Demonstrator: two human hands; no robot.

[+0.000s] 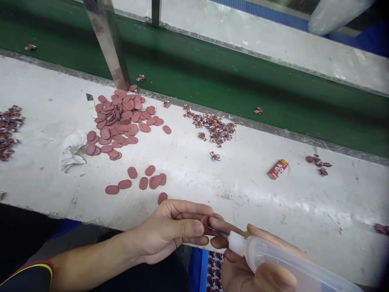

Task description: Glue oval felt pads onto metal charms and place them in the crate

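My left hand (172,231) is closed, pinching a small reddish-brown oval piece (204,221) between thumb and fingers near the bench's front edge. My right hand (270,275) is wrapped round a translucent squeeze bottle (282,253) with a white collar and a thin dark nozzle. The nozzle tip points left and is at the held piece; whether it touches cannot be made out. Several loose flat ovals (143,183) lie just beyond my left hand. Behind them is a larger heap of the same ovals (121,117), some showing small holes.
A pile of small brown-and-white parts (215,127) lies mid-bench, with more at far left (9,129). A red glue-like tube (277,169), a crumpled white cloth (73,150) and a blade (90,103) are on the bench (243,194). A metal post (109,44) stands beside a green belt (194,65).
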